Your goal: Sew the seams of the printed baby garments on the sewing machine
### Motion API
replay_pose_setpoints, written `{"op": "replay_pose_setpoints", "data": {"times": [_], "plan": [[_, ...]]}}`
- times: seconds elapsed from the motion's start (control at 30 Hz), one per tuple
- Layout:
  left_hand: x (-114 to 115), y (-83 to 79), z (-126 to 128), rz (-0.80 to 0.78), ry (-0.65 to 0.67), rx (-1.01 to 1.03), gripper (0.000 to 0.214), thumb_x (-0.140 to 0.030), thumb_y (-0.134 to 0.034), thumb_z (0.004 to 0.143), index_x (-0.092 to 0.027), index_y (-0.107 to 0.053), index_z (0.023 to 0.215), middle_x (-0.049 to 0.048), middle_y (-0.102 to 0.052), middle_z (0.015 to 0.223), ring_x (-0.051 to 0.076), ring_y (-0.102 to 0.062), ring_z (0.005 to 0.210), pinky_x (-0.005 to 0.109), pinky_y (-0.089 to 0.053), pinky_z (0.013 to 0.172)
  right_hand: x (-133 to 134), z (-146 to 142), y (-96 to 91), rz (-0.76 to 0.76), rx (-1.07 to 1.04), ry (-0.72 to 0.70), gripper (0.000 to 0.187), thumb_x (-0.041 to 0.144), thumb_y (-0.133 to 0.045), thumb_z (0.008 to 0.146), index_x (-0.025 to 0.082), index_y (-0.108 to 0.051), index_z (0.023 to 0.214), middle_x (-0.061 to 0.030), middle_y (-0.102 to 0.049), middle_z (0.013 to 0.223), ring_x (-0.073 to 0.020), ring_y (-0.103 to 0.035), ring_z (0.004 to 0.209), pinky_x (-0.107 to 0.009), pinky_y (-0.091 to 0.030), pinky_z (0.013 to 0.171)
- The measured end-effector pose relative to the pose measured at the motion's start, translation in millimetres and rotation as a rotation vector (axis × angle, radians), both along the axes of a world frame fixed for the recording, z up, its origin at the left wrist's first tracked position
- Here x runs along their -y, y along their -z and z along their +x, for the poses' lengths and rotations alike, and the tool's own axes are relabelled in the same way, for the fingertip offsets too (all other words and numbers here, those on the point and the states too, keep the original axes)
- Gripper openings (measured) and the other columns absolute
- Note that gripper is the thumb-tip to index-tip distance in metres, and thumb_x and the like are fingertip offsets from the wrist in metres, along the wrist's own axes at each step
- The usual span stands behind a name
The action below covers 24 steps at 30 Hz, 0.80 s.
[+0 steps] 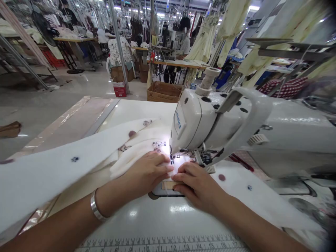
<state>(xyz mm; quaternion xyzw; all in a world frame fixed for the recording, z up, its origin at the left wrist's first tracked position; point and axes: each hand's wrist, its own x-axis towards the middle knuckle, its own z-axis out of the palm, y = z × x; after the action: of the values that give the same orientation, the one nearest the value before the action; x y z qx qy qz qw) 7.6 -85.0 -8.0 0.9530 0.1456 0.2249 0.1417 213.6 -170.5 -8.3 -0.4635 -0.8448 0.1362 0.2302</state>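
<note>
My left hand [147, 173] lies flat on cream printed fabric [78, 164], fingers together, pressing it just in front of the needle area [173, 159] of a white sewing machine [223, 122]. My right hand [195, 183] rests beside it, fingertips pinching the fabric edge and a small tan label [168, 184] on the needle plate. The machine lamp lights the cloth under the presser foot. A silver bracelet [96, 208] circles my left wrist. The fabric spreads left across the table and runs right under the machine arm.
A printed ruler [162, 243] runs along the white table's [147, 217] near edge. A thread cone [208, 78] stands on the machine. Cardboard boxes [164, 91] and a red box [120, 89] sit on the floor beyond. Another person [183, 38] works at a far table; garments hang overhead.
</note>
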Motion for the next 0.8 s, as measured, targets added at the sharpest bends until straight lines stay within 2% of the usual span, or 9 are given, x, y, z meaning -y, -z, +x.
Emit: {"op": "replay_pose_setpoints", "data": {"times": [0.1, 0.2, 0.3, 0.37, 0.57, 0.8], "plan": [[0, 1.1, 0, 0.049, -0.001, -0.006, 0.021, -0.023, -0.041, 0.097, -0.020, -0.060, 0.104, 0.0065, -0.058, 0.101, 0.017, -0.053, 0.091, 0.040, -0.042, 0.090, -1, 3, -1.8, -0.067, -0.143, 0.034, 0.019, 0.030, -0.050, 0.092, 0.022, -0.065, 0.096, -0.0063, -0.061, 0.089, -0.0198, -0.058, 0.084, -0.039, -0.047, 0.077], [4, -2.3, 0, 0.108, 0.031, -0.044, 0.019, -0.015, -0.043, 0.094, -0.017, -0.061, 0.101, 0.0069, -0.059, 0.097, 0.018, -0.051, 0.091, 0.039, -0.043, 0.089, -5, 8, -2.2, -0.239, -0.493, 0.225, 0.026, 0.045, -0.057, 0.085, 0.023, -0.068, 0.090, -0.0058, -0.067, 0.088, -0.0221, -0.063, 0.085, -0.040, -0.050, 0.078], [9, -7.4, 1, 0.068, 0.063, -0.071, 0.016, -0.020, -0.046, 0.094, -0.015, -0.061, 0.096, 0.0066, -0.061, 0.093, 0.019, -0.051, 0.088, 0.035, -0.046, 0.082, -10, 13, -0.8, -0.357, -0.717, 0.389, 0.039, 0.059, -0.060, 0.078, 0.021, -0.069, 0.082, -0.0068, -0.071, 0.082, -0.0241, -0.066, 0.081, -0.041, -0.052, 0.078], [11, -9.3, 1, 0.031, 0.053, -0.072, 0.016, -0.024, -0.048, 0.094, -0.015, -0.062, 0.094, 0.0062, -0.062, 0.093, 0.018, -0.051, 0.086, 0.034, -0.047, 0.079, -12, 15, 1.0, -0.377, -0.760, 0.429, 0.043, 0.062, -0.060, 0.078, 0.020, -0.070, 0.081, -0.0071, -0.071, 0.076, -0.0240, -0.067, 0.077, -0.041, -0.052, 0.079], [10, -6.5, 3, 0.013, 0.043, -0.066, 0.021, -0.018, -0.042, 0.096, -0.016, -0.062, 0.091, 0.0058, -0.061, 0.091, 0.017, -0.051, 0.085, 0.034, -0.045, 0.081, -17, 16, 9.2, -0.372, -0.868, 0.512, 0.049, 0.065, -0.057, 0.077, 0.018, -0.069, 0.081, -0.0073, -0.070, 0.071, -0.0225, -0.067, 0.068, -0.038, -0.054, 0.069], [9, -3.5, 2, 0.065, 0.057, -0.068, 0.021, -0.011, -0.042, 0.093, -0.015, -0.062, 0.088, 0.0060, -0.061, 0.093, 0.017, -0.048, 0.083, 0.033, -0.045, 0.079, -18, 16, 13.3, -0.383, -0.891, 0.533, 0.049, 0.064, -0.058, 0.077, 0.017, -0.069, 0.084, -0.0069, -0.070, 0.073, -0.0215, -0.067, 0.070, -0.037, -0.053, 0.075]]}}
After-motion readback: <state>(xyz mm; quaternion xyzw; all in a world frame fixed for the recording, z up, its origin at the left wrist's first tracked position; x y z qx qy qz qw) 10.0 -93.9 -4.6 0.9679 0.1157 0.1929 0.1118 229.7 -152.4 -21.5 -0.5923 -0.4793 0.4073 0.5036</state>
